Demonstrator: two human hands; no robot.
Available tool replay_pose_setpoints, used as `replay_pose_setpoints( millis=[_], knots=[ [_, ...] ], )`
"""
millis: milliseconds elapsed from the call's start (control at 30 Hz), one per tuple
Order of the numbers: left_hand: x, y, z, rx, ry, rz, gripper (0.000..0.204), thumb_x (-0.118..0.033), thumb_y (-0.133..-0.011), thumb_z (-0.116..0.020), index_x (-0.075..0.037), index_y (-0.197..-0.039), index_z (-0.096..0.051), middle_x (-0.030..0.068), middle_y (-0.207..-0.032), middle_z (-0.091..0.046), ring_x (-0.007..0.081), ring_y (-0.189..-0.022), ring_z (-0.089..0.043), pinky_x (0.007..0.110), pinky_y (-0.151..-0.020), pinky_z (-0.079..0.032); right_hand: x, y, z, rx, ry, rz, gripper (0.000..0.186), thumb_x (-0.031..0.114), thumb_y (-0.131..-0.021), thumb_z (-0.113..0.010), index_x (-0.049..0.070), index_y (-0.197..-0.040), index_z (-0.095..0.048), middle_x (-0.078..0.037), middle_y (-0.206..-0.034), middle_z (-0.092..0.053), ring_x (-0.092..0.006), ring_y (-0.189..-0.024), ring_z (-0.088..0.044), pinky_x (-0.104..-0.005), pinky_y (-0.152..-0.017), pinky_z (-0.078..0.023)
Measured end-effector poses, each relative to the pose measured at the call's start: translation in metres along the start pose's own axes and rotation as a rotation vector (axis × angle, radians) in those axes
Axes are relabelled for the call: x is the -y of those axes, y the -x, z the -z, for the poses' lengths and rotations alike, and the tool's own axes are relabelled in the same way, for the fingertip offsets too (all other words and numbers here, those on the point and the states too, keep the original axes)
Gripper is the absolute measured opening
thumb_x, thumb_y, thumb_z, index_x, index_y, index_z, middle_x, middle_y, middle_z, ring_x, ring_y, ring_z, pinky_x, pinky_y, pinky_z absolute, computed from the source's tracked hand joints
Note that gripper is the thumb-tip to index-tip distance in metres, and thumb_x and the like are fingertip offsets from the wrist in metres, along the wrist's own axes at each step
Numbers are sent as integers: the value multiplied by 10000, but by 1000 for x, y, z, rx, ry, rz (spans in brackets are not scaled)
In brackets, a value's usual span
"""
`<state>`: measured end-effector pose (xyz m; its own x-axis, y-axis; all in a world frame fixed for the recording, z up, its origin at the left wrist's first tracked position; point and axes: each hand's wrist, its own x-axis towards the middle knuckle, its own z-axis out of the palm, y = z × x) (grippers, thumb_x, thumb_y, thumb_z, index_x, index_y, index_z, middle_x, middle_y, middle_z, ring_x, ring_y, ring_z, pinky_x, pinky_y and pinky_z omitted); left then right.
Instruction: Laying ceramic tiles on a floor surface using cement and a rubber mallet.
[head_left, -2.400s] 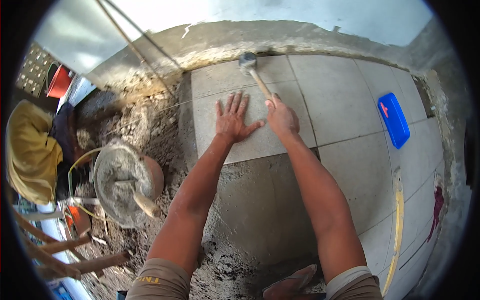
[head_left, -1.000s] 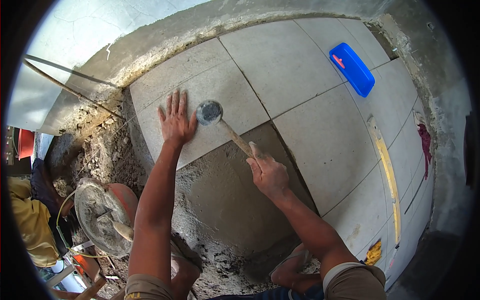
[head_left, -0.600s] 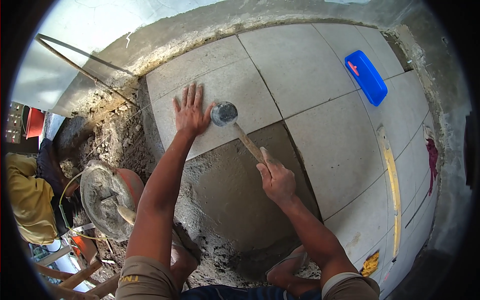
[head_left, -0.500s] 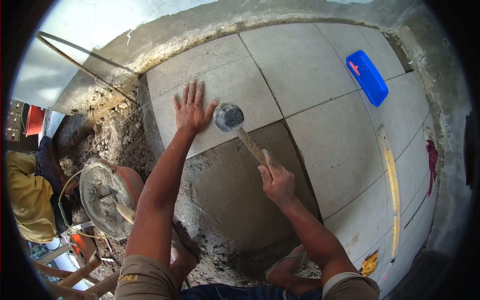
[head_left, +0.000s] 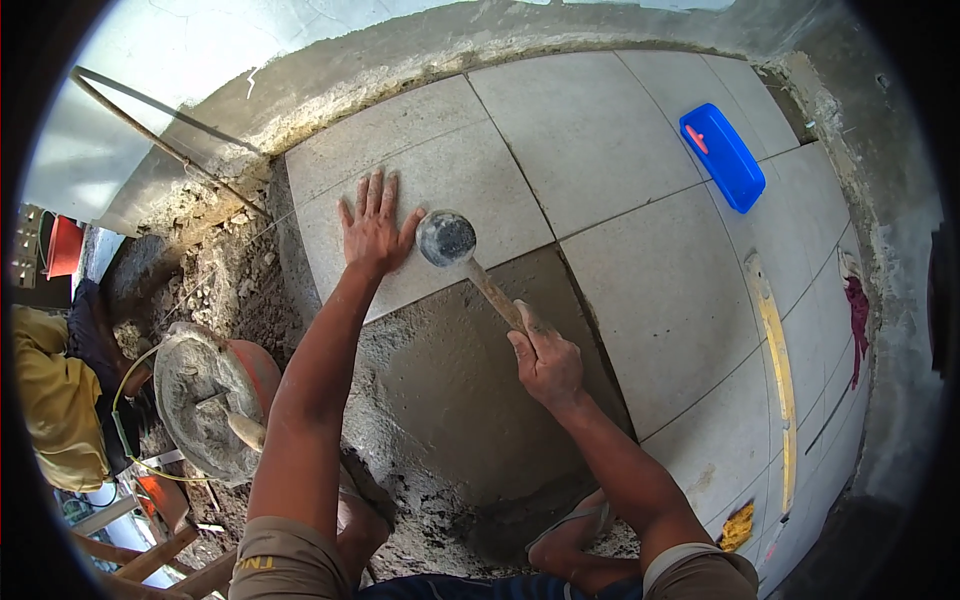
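My left hand (head_left: pixel 374 236) lies flat on a large grey floor tile (head_left: pixel 440 165), its fingers spread. In my right hand (head_left: pixel 550 366) is the wooden handle of a rubber mallet (head_left: pixel 447 238), gripped with the thumb along the shaft. The mallet's round dark head, dusted pale at the rim, is over the near part of the same tile, just right of my left hand. Whether it touches the tile I cannot tell. Smooth wet mortar (head_left: pixel 480 390) fills the bare patch between my arms, bordering the tile's near edge.
A mortar bucket (head_left: pixel 180 400) with a trowel (head_left: pixel 240 428) stands left, near a yellow cloth (head_left: pixel 55 400). Rightward on laid tiles are a blue tray (head_left: pixel 740 175), a yellow straight strip (head_left: pixel 778 380) and a maroon rag (head_left: pixel 857 320). A thin rod (head_left: pixel 165 140) leans at the far left wall.
The whole view has shifted slightly, moving the tiles and tray a little left in the picture. My left hand stays flat on the tile, and the mallet keeps nearly the same place beside it.
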<state>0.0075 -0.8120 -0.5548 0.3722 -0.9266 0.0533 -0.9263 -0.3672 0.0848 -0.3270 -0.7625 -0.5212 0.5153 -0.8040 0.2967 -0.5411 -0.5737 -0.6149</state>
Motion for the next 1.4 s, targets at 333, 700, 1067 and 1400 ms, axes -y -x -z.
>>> replay_pose_setpoints(
  millis=[333,700,1067,1400],
  knots=[
    [1,1,-3,-17,11,1,843,-687,-1002,-366,-160,-1645,-222,92,-1720,-164,303,-1590,-127,602,-1255,-37,2,-8,2,247,206,-167,456,360,-1035,-573,124,-1424,-582,-189,-1002,-733,-387,-835,-729,-472,-681,-590],
    [-4,4,7,33,-2,-4,898,-735,-983,-351,-165,-1654,-176,93,-1723,-148,306,-1590,-121,613,-1251,-35,-5,-34,-8,58,151,-77,458,342,-1021,-599,96,-1407,-595,-176,-899,-720,-378,-791,-719,-470,-660,-580],
    [3,5,0,8,-17,3,861,-685,-992,-393,-171,-1652,-190,82,-1725,-146,299,-1591,-120,600,-1257,-47,20,-31,2,4,-6,-61,468,367,-1020,-599,132,-1424,-584,-181,-927,-719,-369,-801,-719,-468,-647,-575],
    [-1,-1,-3,-34,49,6,742,-450,-1001,-472,-170,-1643,-229,71,-1725,-154,291,-1589,-143,588,-1264,-65,7,-18,-10,324,247,-225,458,348,-1014,-609,138,-1421,-591,-201,-1066,-724,-392,-902,-721,-485,-737,-581]
  ],
)
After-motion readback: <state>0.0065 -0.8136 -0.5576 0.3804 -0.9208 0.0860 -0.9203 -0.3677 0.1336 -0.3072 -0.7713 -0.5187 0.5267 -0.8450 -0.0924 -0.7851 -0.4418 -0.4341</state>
